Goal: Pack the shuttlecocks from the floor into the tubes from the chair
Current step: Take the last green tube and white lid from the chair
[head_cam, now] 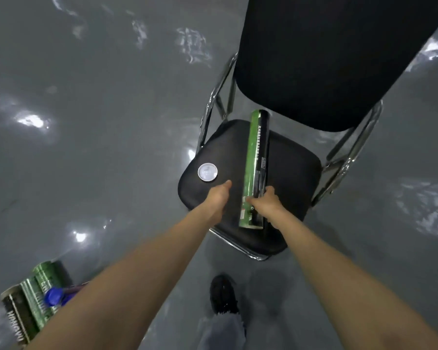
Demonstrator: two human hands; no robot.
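Fingers point(249, 199) of the right hand point(266, 207) curl round the near end of a green tube point(257, 157) lying on the chair point(291, 173) seat; the left hand point(219, 198) hovers beside, grip hidden. Fetching step, I judge: next, lift it clear.

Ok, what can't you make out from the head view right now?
Tube on the chair seat: near end seen side-on, partly under the gripping right hand; capped or open, unclear.
Left hand: fingers hidden under its own back.
Tubes on the floor: blurred, partly behind the left forearm and cut by the bottom-left edge.
Shuttlecocks: none in view.
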